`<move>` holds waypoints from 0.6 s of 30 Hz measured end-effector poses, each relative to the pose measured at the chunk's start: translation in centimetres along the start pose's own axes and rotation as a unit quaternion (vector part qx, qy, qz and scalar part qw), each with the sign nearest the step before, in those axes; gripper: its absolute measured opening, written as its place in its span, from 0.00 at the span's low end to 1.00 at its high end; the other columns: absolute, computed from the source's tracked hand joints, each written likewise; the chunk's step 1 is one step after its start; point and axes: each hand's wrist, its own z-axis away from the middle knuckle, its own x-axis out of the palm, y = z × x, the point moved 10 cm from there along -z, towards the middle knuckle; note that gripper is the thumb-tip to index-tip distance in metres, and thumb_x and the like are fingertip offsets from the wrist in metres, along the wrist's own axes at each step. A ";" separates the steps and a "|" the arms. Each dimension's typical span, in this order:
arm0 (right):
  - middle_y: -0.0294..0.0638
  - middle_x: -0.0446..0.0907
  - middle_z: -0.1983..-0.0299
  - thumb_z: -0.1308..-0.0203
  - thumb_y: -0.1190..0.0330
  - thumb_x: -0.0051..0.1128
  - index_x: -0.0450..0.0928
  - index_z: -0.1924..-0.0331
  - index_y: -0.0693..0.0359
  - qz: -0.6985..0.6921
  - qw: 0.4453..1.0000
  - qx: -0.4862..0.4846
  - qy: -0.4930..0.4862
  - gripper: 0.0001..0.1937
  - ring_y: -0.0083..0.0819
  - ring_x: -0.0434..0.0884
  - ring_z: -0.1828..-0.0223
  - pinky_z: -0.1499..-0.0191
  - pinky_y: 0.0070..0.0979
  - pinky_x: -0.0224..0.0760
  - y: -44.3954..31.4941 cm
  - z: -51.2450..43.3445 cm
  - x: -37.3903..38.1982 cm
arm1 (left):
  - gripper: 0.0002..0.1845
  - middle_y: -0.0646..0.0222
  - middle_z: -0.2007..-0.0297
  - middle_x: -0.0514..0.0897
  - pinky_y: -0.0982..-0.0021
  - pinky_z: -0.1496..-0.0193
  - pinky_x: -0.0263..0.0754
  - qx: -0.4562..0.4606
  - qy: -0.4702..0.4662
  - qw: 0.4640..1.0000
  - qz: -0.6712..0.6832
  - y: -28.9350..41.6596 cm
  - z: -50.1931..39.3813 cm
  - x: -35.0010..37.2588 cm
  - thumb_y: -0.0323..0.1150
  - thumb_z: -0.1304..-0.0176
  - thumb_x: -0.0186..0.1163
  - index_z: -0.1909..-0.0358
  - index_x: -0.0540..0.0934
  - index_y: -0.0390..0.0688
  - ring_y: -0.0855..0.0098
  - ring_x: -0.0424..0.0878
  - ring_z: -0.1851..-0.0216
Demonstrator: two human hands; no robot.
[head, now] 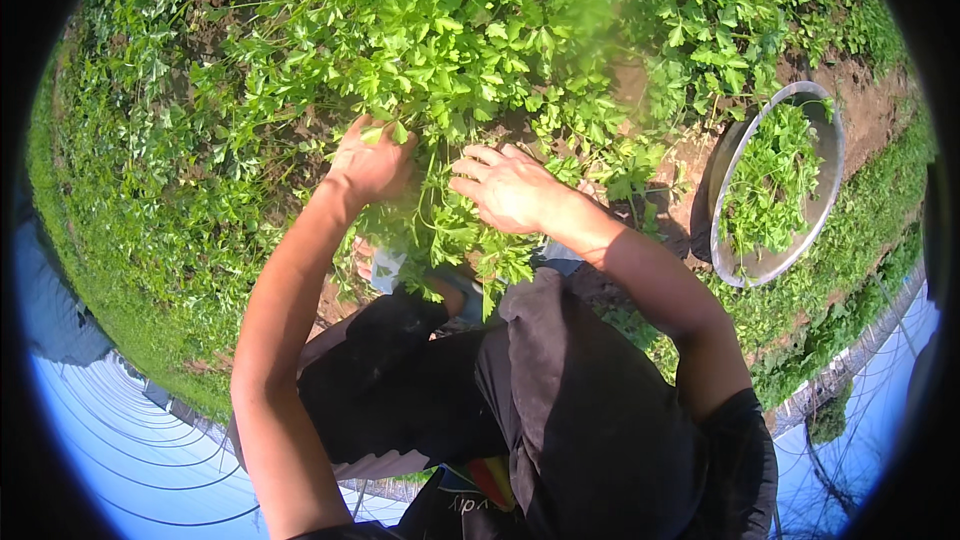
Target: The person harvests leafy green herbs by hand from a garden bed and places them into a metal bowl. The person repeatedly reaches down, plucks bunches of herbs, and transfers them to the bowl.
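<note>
My left hand [375,159] is among the stems of leafy green plants [450,37] that look like celery or parsley. Its fingers curl inward and leaves partly cover them, so I cannot tell whether it grips a stem. Just right of it, my right hand [506,191] is palm down with its fingers apart, against the foliage. Between and below both hands, long stems with broad leaves [495,259] droop toward my knees. Whether these are cut or still rooted is hidden.
A round metal basin [831,184] stands tilted in view on the soil at the right, with loose picked greens [772,180] inside. My bent knees [540,307] in dark trousers are close below the hands. Brown soil [862,101] shows between plant rows. Hoops [172,517] arch behind me.
</note>
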 end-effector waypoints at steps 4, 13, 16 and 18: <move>0.41 0.77 0.39 0.48 0.66 0.61 0.82 0.53 0.58 -0.031 0.999 -0.009 0.029 0.16 0.45 0.71 0.33 0.38 0.49 0.68 -0.2 0.5 0.0 | 0.23 0.59 0.50 0.84 0.50 0.29 0.61 0.008 -0.060 0.996 -0.061 -1.7 0.7 -1.1 0.50 0.37 0.60 0.46 0.78 0.49 0.55 0.79 0.43; 0.46 0.80 0.50 0.32 0.66 0.48 0.80 0.52 0.57 -0.068 0.996 0.036 -0.050 0.12 0.48 0.82 0.50 0.33 0.53 0.66 -1.2 2.0 0.3 | 0.15 0.63 0.56 0.85 0.55 0.47 0.74 0.070 0.097 0.992 0.029 -0.3 1.8 -9.0 0.47 0.34 0.58 0.67 0.85 0.48 0.60 0.83 0.57; 0.47 0.78 0.56 0.39 0.66 0.54 0.77 0.55 0.59 -0.091 0.996 0.001 -0.001 0.10 0.48 0.83 0.60 0.50 0.50 0.74 -3.2 2.2 -1.0 | 0.12 0.63 0.55 0.85 0.60 0.54 0.77 0.118 0.248 0.956 0.104 2.8 1.9 -11.3 0.39 0.35 0.60 0.72 0.86 0.45 0.61 0.84 0.61; 0.47 0.77 0.59 0.41 0.66 0.58 0.78 0.52 0.58 -0.095 0.994 -0.024 0.041 0.13 0.47 0.82 0.61 0.57 0.45 0.78 -4.4 2.2 -1.7 | 0.11 0.62 0.59 0.83 0.59 0.57 0.78 0.072 0.090 0.986 0.120 3.7 -0.8 -6.9 0.38 0.33 0.57 0.61 0.84 0.44 0.60 0.83 0.59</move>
